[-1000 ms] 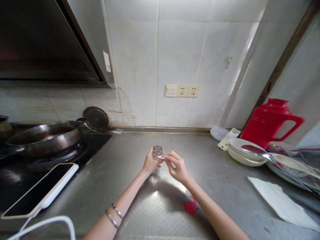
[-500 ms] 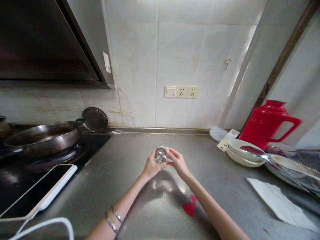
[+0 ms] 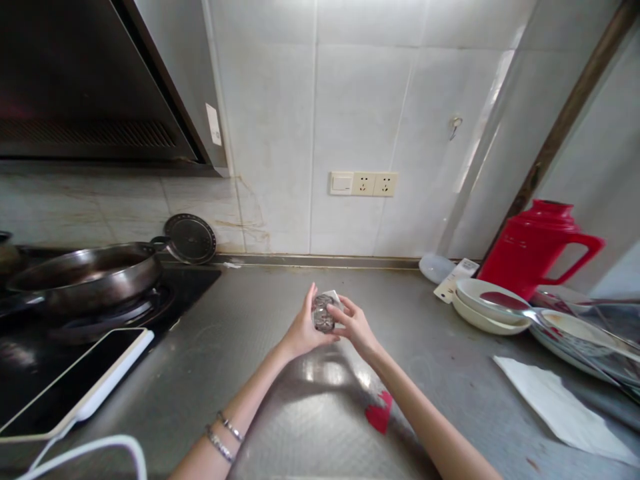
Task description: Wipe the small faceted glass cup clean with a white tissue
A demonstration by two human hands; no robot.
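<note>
A small, shiny, see-through cup-like piece with a cut pattern, perhaps glass (image 3: 323, 319), is held up over the steel counter. My left hand (image 3: 303, 335) curls around its left side and underside. From the right, my right hand (image 3: 357, 328) presses its fingers to the front of the piece. A small white piece, which looks like a tissue or cloth (image 3: 333, 296), lies behind its upper right edge at my right fingers. Most of the white piece is hidden. A torn red scrap (image 3: 379, 412) lies on the counter below my right forearm.
At the left, a pan (image 3: 90, 277) sits on the stove and a phone (image 3: 75, 383) with a white cable lies by it. On the right stand a red thermos jug (image 3: 533, 247), stacked bowls (image 3: 487, 320) and a white paper sheet (image 3: 557, 403).
The patterned piece has turned a little in my hands. My left fingers have lifted and straightened, and my right fingers have come over its front. The white piece has shifted behind it.
</note>
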